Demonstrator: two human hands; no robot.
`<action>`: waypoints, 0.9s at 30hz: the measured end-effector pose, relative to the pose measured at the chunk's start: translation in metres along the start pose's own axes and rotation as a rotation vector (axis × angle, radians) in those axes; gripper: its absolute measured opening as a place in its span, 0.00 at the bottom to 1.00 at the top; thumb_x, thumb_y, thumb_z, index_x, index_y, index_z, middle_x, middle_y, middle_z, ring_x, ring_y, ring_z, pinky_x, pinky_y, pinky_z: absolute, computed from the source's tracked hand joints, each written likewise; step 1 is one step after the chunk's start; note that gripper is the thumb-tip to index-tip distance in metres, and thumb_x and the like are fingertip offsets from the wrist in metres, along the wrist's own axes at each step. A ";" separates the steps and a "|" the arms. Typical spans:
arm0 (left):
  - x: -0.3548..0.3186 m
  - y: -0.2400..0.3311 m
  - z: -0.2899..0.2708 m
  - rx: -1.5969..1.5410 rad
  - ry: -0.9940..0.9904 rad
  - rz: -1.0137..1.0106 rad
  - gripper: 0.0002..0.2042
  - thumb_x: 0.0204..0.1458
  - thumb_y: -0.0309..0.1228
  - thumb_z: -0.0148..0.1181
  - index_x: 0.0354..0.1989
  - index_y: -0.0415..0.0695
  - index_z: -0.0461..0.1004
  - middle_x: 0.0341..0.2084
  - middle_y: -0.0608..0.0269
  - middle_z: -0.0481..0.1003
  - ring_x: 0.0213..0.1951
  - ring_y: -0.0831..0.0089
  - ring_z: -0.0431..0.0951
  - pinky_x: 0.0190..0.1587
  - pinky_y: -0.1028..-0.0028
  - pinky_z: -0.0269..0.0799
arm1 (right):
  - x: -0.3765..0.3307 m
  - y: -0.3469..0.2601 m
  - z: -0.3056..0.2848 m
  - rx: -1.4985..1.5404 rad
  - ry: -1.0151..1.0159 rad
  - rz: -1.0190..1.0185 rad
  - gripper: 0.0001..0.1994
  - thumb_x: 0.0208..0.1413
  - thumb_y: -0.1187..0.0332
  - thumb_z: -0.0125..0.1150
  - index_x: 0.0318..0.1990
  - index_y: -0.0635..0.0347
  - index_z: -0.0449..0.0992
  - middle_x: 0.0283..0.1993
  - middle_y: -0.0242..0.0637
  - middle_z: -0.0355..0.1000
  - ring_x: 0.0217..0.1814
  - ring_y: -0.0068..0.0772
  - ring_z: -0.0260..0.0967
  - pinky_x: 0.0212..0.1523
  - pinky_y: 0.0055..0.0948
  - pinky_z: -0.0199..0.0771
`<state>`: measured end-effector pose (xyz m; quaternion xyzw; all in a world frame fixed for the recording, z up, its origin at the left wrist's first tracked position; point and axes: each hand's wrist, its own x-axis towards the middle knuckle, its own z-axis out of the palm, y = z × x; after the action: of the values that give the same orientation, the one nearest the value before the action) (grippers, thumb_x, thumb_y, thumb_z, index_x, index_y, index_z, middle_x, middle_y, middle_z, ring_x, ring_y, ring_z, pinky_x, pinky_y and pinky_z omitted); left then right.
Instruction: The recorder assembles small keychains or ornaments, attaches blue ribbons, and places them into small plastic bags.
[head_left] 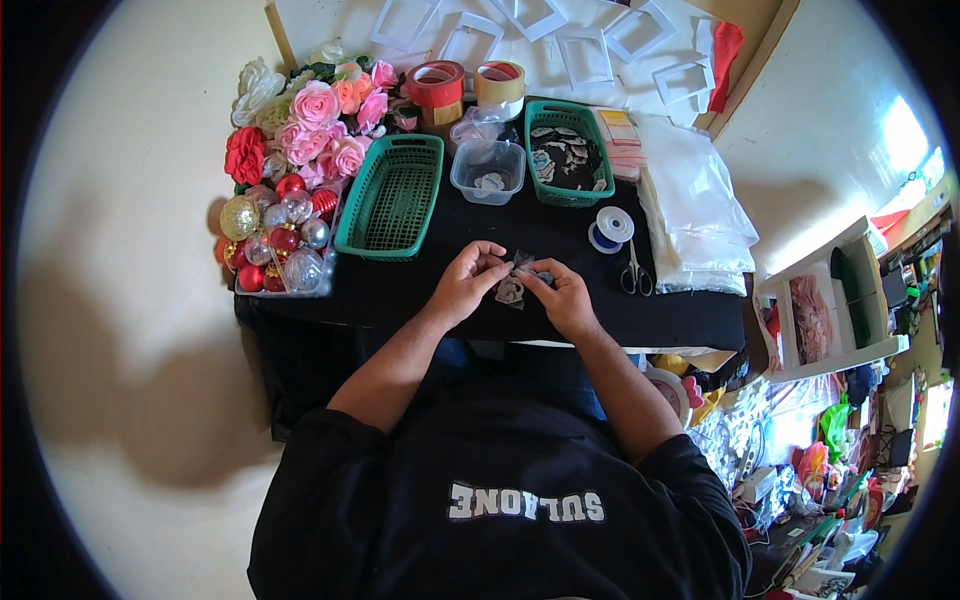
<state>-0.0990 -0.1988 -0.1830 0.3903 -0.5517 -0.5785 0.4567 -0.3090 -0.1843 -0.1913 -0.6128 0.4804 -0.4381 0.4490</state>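
Note:
Above the black table cover, my left hand (467, 285) and my right hand (562, 298) meet, fingertips almost touching. Between them is a small clear plastic bag (519, 262), pinched by both hands. A small pale grey, patterned piece (510, 291) hangs just below my left fingertips; whether it is inside the bag I cannot tell. Partly covered by my right fingers is a bluish-grey piece (543, 277). Beyond my hands, a green basket (606, 166) holds several similar pale and dark pieces. A clear plastic tub (487, 160) contains a few more pale ones.
Another green basket (390, 197) stands left of the tub. Scissors (635, 272) and ribbon spools (612, 226) lie to my right, beside stacked clear plastic bags (693, 200). Tape rolls (436, 84) are at the back. Artificial flowers (315, 110) and ornament balls (284, 240) fill the left side.

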 end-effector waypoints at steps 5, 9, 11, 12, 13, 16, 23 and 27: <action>0.001 -0.002 0.001 -0.067 0.045 -0.023 0.14 0.64 0.29 0.63 0.55 0.39 0.74 0.38 0.68 0.78 0.41 0.83 0.77 0.46 0.81 0.73 | -0.002 -0.005 -0.001 0.007 -0.016 -0.037 0.10 0.64 0.65 0.68 0.45 0.62 0.80 0.42 0.35 0.80 0.48 0.26 0.75 0.52 0.28 0.74; 0.000 -0.001 0.001 -0.076 0.009 -0.034 0.12 0.65 0.29 0.62 0.53 0.38 0.77 0.41 0.65 0.80 0.44 0.82 0.79 0.49 0.80 0.74 | -0.002 -0.005 0.000 0.036 -0.020 -0.052 0.09 0.65 0.66 0.68 0.45 0.62 0.80 0.42 0.35 0.79 0.48 0.25 0.75 0.52 0.28 0.74; -0.001 0.000 0.001 -0.071 -0.017 -0.036 0.12 0.66 0.30 0.61 0.53 0.38 0.78 0.42 0.64 0.81 0.44 0.81 0.79 0.49 0.79 0.74 | -0.001 -0.005 0.001 0.046 -0.027 -0.089 0.08 0.66 0.66 0.67 0.45 0.60 0.80 0.40 0.29 0.78 0.46 0.20 0.73 0.50 0.24 0.72; -0.001 0.000 0.001 -0.067 -0.029 -0.037 0.12 0.66 0.31 0.61 0.53 0.38 0.79 0.42 0.65 0.81 0.45 0.81 0.79 0.49 0.78 0.74 | -0.002 -0.004 0.001 0.034 -0.026 -0.098 0.07 0.67 0.66 0.66 0.45 0.60 0.80 0.40 0.27 0.78 0.45 0.17 0.71 0.50 0.22 0.72; -0.002 0.001 0.000 -0.080 -0.045 -0.044 0.12 0.67 0.31 0.60 0.53 0.38 0.79 0.42 0.65 0.80 0.45 0.81 0.79 0.49 0.77 0.75 | -0.002 -0.004 0.001 0.041 -0.024 -0.097 0.07 0.67 0.66 0.66 0.45 0.60 0.80 0.40 0.27 0.78 0.45 0.17 0.71 0.50 0.22 0.72; -0.002 0.001 0.000 -0.066 -0.077 -0.009 0.13 0.67 0.33 0.60 0.53 0.38 0.79 0.43 0.65 0.81 0.45 0.81 0.79 0.50 0.78 0.74 | -0.003 -0.003 0.001 0.025 -0.003 -0.074 0.08 0.66 0.66 0.67 0.45 0.61 0.80 0.41 0.29 0.78 0.45 0.19 0.73 0.50 0.24 0.73; -0.002 0.000 -0.002 -0.025 -0.114 -0.023 0.14 0.68 0.35 0.60 0.53 0.38 0.80 0.41 0.66 0.81 0.43 0.83 0.78 0.49 0.79 0.73 | -0.003 -0.005 0.001 0.023 0.022 0.011 0.12 0.63 0.64 0.70 0.47 0.61 0.79 0.41 0.35 0.79 0.44 0.25 0.75 0.48 0.28 0.75; -0.003 0.002 -0.003 0.056 -0.122 -0.025 0.15 0.68 0.37 0.60 0.52 0.38 0.81 0.40 0.66 0.82 0.43 0.82 0.78 0.48 0.79 0.74 | -0.003 -0.008 0.002 -0.010 0.022 0.051 0.14 0.62 0.62 0.71 0.49 0.60 0.78 0.41 0.36 0.78 0.43 0.25 0.74 0.46 0.28 0.76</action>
<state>-0.0948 -0.1972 -0.1811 0.3738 -0.5895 -0.5912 0.4040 -0.3061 -0.1802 -0.1838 -0.5979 0.5028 -0.4308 0.4517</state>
